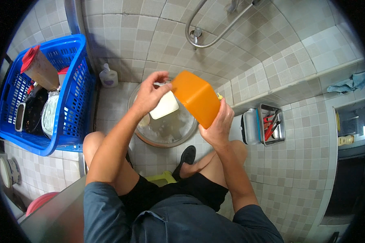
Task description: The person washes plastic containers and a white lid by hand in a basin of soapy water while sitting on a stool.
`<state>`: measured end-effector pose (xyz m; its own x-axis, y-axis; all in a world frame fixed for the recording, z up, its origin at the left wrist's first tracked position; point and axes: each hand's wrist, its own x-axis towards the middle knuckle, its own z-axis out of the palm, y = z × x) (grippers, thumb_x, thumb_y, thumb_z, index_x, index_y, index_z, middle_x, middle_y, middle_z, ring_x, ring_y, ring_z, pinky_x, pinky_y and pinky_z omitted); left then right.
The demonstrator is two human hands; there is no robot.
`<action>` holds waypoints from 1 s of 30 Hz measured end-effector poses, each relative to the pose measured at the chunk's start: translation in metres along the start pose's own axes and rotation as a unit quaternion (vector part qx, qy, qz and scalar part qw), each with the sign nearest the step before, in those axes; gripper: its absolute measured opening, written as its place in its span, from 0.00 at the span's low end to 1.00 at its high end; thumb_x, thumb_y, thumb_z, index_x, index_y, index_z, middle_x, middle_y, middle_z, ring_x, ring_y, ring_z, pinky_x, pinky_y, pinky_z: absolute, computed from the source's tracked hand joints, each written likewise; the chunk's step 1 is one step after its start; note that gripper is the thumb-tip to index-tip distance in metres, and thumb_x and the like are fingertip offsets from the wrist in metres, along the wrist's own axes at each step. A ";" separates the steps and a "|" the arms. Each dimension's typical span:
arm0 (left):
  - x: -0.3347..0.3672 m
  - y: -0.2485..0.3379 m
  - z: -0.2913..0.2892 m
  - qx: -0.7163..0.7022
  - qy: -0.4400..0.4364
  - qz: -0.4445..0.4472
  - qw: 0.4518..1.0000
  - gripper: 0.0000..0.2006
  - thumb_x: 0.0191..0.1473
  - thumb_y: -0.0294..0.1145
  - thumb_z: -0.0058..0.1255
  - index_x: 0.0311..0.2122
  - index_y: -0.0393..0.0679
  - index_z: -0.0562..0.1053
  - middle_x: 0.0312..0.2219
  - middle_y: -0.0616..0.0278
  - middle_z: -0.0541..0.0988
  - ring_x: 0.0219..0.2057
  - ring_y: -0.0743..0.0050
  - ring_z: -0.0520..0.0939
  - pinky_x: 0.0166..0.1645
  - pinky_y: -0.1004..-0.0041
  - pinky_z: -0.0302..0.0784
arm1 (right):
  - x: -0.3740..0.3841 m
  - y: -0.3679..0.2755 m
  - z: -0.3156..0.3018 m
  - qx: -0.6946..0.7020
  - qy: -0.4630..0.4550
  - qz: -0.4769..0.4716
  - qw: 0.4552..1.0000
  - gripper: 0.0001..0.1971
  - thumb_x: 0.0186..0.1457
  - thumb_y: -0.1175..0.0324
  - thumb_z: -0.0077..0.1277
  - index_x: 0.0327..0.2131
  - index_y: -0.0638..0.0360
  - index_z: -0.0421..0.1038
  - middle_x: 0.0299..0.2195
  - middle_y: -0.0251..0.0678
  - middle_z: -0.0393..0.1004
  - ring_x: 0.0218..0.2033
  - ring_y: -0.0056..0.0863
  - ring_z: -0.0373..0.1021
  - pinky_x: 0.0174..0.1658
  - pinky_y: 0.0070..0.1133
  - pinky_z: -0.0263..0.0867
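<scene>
Above a round basin (163,142) of cloudy water, my right hand (220,123) grips an orange plastic container (196,98) by its lower right side, tilted with its smooth outside facing up. A small bit of yellow (219,96) shows at the orange container's right edge, too little to name. My left hand (152,95) is closed around a white square container (165,107), the thumb side close to the orange one's left edge. Part of the white container is hidden under that hand. Something pale and rounded (144,120) sits in the basin below my left wrist.
To the left stands a blue basket (71,95) holding a red-lidded pitcher (42,69) and other kitchenware. A white pump bottle (108,77) is by the wall. At right, a metal tray (282,135) holds red-handled tools beside a clear container (252,126). A shower hose (188,30) hangs ahead.
</scene>
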<state>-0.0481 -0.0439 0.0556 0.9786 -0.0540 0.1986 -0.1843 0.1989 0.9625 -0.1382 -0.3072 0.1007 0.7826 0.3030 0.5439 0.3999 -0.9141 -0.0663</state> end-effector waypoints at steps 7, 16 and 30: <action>-0.014 0.012 0.008 -0.226 -0.128 -0.157 0.953 0.16 0.64 0.36 0.47 0.53 0.40 0.67 0.25 0.56 0.79 0.22 0.70 0.79 0.30 0.72 0.77 | 0.004 -0.009 0.002 -0.020 0.010 0.013 1.000 0.53 0.39 0.71 0.67 0.66 0.68 0.43 0.55 0.56 0.58 0.55 0.53 0.57 0.59 0.46 0.53; -0.020 0.011 0.015 -0.283 -0.090 -0.175 0.939 0.17 0.57 0.25 0.57 0.51 0.40 0.69 0.31 0.54 0.82 0.28 0.67 0.84 0.35 0.69 0.84 | 0.006 -0.019 0.006 -0.050 -0.005 0.039 0.998 0.51 0.41 0.68 0.66 0.66 0.68 0.46 0.52 0.55 0.58 0.52 0.55 0.59 0.56 0.47 0.56; -0.005 -0.008 0.002 -0.135 0.068 -0.277 0.949 0.08 0.55 0.23 0.51 0.40 0.44 0.70 0.19 0.64 0.73 0.13 0.79 0.67 0.15 0.75 0.62 | 0.001 -0.009 0.010 -0.074 0.007 0.042 0.996 0.54 0.41 0.65 0.68 0.67 0.65 0.43 0.54 0.54 0.56 0.53 0.53 0.57 0.56 0.48 0.55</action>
<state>-0.0512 -0.0477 0.0470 0.9249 -0.0998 -0.3668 0.3732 0.4218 0.8263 -0.1361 -0.2963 0.0936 0.8027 0.2210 0.5540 0.2576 -0.9662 0.0123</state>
